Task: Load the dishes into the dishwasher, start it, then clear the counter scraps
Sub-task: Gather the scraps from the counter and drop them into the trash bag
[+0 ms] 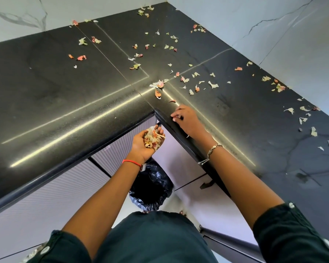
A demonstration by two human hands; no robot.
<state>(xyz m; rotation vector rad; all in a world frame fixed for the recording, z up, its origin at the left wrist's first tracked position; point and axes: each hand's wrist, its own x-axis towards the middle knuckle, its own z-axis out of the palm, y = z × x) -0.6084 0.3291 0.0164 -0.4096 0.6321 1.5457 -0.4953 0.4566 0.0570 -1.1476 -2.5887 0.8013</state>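
Pale and pink vegetable scraps (160, 84) lie scattered over the black L-shaped counter (65, 88), thickest toward the far corner and the right arm. My left hand (146, 144) is cupped palm-up just below the counter's inner corner, holding a pile of gathered scraps (153, 138). My right hand (186, 120) rests on the counter edge at that corner, fingers curled and pinching at a small scrap. No dishes or dishwasher show in this view.
A bin lined with a black bag (150, 186) stands on the floor below my left hand, between the ribbed cabinet fronts (46, 198). White marble walls (273, 31) close the counter at the back and right.
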